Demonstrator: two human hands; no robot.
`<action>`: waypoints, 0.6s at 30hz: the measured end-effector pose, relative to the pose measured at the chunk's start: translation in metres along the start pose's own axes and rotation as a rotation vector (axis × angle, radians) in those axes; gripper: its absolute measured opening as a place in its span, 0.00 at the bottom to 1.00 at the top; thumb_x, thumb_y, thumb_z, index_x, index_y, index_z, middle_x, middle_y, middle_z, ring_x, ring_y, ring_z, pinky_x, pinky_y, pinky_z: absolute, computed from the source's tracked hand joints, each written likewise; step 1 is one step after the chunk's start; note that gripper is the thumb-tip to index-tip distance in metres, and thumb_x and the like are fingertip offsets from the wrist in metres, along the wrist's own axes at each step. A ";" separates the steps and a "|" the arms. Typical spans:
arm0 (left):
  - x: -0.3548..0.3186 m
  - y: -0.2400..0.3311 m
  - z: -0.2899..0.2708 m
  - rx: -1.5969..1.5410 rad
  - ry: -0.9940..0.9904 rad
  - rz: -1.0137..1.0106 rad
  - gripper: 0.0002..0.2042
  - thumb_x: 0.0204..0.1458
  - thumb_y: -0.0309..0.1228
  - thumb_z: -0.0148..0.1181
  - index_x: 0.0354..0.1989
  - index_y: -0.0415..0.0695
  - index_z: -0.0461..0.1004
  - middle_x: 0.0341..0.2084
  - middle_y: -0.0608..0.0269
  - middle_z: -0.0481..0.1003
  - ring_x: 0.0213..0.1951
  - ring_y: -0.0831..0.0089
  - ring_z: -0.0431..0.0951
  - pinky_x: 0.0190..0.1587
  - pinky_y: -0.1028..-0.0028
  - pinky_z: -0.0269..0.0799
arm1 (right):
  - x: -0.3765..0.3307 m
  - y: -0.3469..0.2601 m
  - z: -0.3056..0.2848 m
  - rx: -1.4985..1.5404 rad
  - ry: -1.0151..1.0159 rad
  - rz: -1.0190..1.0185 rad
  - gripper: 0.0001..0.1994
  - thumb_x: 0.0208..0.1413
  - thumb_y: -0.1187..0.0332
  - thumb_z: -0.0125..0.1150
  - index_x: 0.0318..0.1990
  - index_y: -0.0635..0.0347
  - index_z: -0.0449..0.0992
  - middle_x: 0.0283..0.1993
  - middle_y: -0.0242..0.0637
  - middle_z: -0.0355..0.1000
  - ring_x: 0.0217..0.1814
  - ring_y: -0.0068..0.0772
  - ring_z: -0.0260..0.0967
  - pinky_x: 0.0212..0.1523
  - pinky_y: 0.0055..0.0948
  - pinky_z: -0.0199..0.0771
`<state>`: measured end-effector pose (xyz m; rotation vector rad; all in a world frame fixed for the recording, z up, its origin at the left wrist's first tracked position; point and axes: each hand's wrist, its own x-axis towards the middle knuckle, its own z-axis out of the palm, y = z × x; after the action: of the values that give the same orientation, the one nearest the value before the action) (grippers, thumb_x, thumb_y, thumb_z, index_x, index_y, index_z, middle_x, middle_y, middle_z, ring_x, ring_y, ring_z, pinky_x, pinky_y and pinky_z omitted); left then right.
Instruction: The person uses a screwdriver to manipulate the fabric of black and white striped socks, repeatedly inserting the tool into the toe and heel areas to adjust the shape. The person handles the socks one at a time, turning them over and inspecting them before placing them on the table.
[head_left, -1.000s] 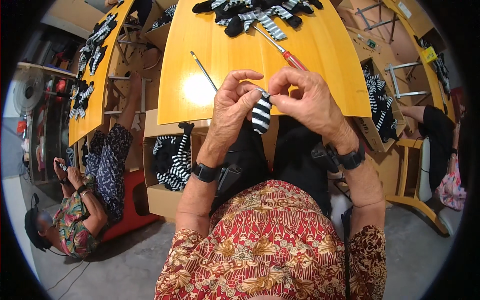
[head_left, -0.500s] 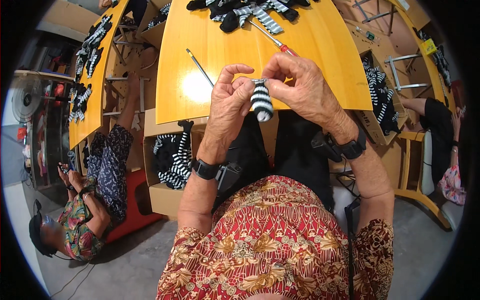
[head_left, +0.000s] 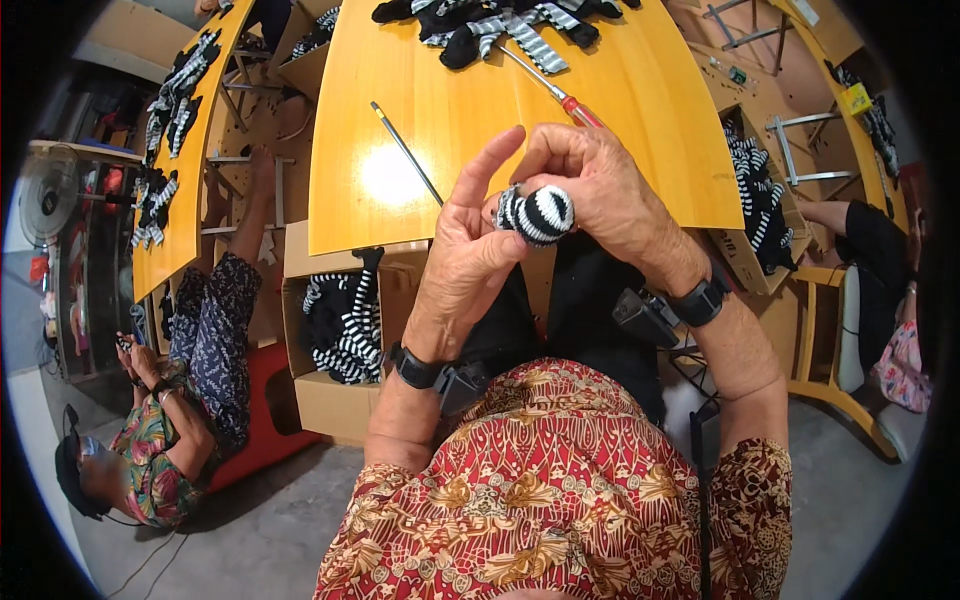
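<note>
Glossy wooden table [head_left: 640, 150]; striped sock [head_left: 537, 212], seemingly knitted cloth.

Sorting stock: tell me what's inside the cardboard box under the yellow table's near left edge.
The cardboard box holds black-and-white striped fabric pieces. Its bottom is covered by them, and the table hides the back.

Even, bright overhead light. A white glare patch sits on the glossy yellow table [head_left: 560, 130] — detail there is washed out. Shadows are soft and short. Fisheye distortion bends the table edges — a black vignette rings the frame. Centre focus is sharp.
</note>
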<state>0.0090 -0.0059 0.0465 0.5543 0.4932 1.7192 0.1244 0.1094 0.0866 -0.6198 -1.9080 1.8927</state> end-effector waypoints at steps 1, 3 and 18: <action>0.000 -0.003 0.007 0.002 0.088 0.025 0.37 0.44 0.26 0.71 0.64 0.43 0.59 0.39 0.63 0.76 0.34 0.82 0.75 0.38 0.84 0.73 | -0.002 -0.001 0.003 -0.017 0.013 -0.011 0.05 0.52 0.72 0.60 0.30 0.63 0.72 0.25 0.27 0.70 0.28 0.14 0.66 0.29 0.19 0.69; 0.000 -0.007 -0.014 -0.078 0.072 -0.011 0.31 0.47 0.26 0.68 0.62 0.43 0.62 0.38 0.63 0.77 0.26 0.86 0.70 0.29 0.86 0.68 | -0.002 -0.002 0.003 -0.114 0.007 -0.044 0.03 0.53 0.74 0.59 0.33 0.64 0.73 0.28 0.28 0.71 0.30 0.13 0.66 0.31 0.18 0.70; 0.012 -0.009 -0.030 -0.087 0.088 -0.007 0.23 0.52 0.23 0.61 0.57 0.42 0.66 0.42 0.62 0.74 0.19 0.89 0.62 0.22 0.90 0.62 | -0.011 -0.003 0.014 -0.422 0.280 -0.470 0.10 0.47 0.72 0.68 0.35 0.65 0.75 0.26 0.28 0.66 0.25 0.17 0.62 0.25 0.20 0.64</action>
<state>-0.0045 0.0070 0.0188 0.4157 0.4797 1.7551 0.1257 0.0921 0.0900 -0.4673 -2.0486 1.0698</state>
